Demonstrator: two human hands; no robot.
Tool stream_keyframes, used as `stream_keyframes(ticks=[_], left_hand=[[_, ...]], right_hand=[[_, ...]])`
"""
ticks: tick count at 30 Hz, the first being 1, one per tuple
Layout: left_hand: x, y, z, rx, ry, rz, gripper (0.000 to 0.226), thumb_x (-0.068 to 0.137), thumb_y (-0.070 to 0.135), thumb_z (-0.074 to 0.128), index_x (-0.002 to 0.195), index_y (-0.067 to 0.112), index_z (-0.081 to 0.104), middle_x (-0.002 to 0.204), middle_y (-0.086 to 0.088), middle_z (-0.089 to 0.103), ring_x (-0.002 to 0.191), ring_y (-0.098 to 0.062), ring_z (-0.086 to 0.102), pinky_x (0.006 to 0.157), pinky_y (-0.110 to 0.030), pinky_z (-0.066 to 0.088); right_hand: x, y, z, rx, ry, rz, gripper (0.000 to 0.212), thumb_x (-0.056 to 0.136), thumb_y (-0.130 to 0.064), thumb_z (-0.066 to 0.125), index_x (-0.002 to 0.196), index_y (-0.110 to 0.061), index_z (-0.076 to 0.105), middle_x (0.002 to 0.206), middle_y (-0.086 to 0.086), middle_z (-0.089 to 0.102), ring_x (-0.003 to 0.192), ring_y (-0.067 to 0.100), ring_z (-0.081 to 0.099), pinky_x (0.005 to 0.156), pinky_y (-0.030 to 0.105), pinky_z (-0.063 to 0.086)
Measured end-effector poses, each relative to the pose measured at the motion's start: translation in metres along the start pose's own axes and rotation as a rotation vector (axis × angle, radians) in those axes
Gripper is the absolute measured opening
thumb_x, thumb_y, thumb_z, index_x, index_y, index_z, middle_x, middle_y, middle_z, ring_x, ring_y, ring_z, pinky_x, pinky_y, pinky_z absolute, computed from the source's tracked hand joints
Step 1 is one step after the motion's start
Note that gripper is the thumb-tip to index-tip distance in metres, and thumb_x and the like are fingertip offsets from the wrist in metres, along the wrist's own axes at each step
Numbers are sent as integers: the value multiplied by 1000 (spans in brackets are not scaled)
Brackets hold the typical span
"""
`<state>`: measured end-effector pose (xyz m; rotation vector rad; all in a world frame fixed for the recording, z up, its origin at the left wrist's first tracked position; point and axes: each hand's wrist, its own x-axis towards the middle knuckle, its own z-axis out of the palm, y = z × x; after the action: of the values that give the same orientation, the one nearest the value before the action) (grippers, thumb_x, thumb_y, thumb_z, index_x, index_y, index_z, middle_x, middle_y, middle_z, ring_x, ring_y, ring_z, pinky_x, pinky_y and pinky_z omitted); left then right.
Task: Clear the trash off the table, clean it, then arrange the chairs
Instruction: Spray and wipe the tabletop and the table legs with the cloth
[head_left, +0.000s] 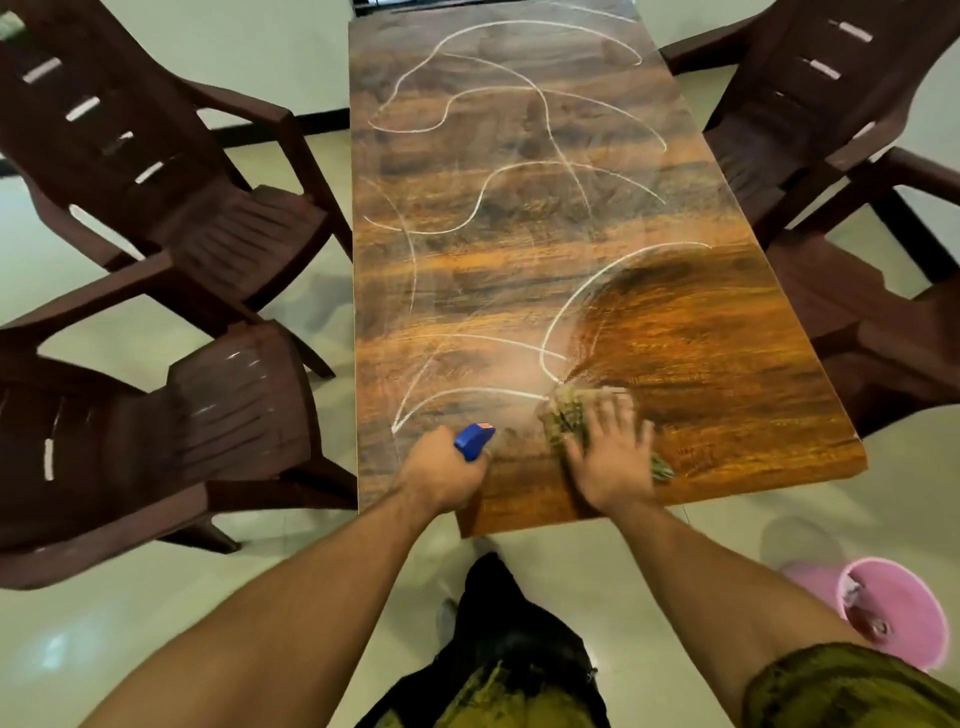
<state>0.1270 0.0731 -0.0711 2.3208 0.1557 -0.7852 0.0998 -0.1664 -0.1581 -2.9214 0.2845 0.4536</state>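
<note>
Pressing a greenish cloth (565, 415) flat by the near edge of the worktop (519, 218), our right grip (613, 460) lies on it, fingers spread; our left grip (441, 473), just beside, curls round a blue spray bottle (474, 441). We see scraps inside the pink bucket (911, 590).
</note>
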Motion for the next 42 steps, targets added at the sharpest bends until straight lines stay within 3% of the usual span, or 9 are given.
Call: stream_keyframes(ticks=[3, 7, 11, 15, 18, 25, 31, 35, 42], left_hand=[[22, 24, -7, -32, -18, 21, 25, 83, 33, 64, 67, 17, 52, 57, -5, 57, 52, -24, 60, 53, -36, 51], [60, 44, -21, -6, 35, 52, 35, 89, 24, 65, 63, 16, 43, 53, 1, 43, 48, -15, 40, 49, -27, 34], [87, 42, -39, -18, 48, 34, 31, 88, 23, 66, 66, 13, 47, 57, -3, 44, 53, -19, 41, 54, -33, 36], [99, 33, -54, -6, 50, 27, 26, 90, 23, 65, 71, 10, 53, 60, -6, 50, 53, -20, 46, 55, -30, 40], [105, 20, -61, 4, 7, 33, 28, 93, 29, 66, 76, 9, 57, 56, -3, 57, 40, -9, 50, 43, -18, 39], [107, -24, -86, -3, -26, 9, 37, 90, 39, 67, 75, 8, 53, 52, -1, 56, 37, -10, 54, 45, -22, 41], [97, -76, -126, 123, -56, 143, 37, 85, 30, 61, 58, 14, 41, 48, -1, 44, 45, -21, 41, 47, -30, 35], [86, -109, -142, 200, -151, 238, 41, 89, 31, 61, 60, 15, 37, 52, -1, 38, 49, -21, 34, 50, -31, 29], [55, -136, -145, 327, -283, 357, 44, 92, 35, 64, 62, 15, 38, 55, -2, 42, 49, -20, 37, 52, -31, 30]], right_hand=[[47, 8, -20, 191, 25, 362, 72, 101, -56, 22, 159, -18, 4, 166, 10, -7, 152, 31, -13, 121, 56, -2], [112, -13, -40, 280, 23, 533, 75, 100, -56, 23, 159, -15, 1, 165, 13, -12, 151, 34, -16, 120, 57, -4], [115, -87, -28, 18, -14, -11, 70, 100, -57, 18, 158, -22, 2, 166, 8, -6, 152, 32, -13, 120, 56, -9], [42, -120, -1, -10, -160, -724, 62, 97, -51, 33, 152, -22, 35, 161, 7, 29, 153, 29, 5, 121, 57, 2], [39, -69, -1, -76, -140, -872, 64, 97, -56, 37, 155, -31, 28, 165, 0, 18, 154, 21, -2, 122, 52, -2], [87, -89, -11, 137, 165, 474, 70, 98, -52, 24, 159, -19, 16, 166, 10, 7, 153, 31, -2, 121, 57, 5], [25, -245, 38, 65, 22, -219, 66, 94, -47, 32, 154, -20, 31, 165, 8, 17, 153, 28, 0, 122, 55, 4], [-28, -235, 60, 31, -18, -458, 65, 93, -48, 41, 154, -26, 32, 165, 0, 18, 153, 24, 6, 123, 53, 7], [-72, -262, 71, 375, 207, 813, 70, 98, -49, 31, 159, -17, 16, 166, 10, 10, 153, 30, 0, 122, 54, 4]])
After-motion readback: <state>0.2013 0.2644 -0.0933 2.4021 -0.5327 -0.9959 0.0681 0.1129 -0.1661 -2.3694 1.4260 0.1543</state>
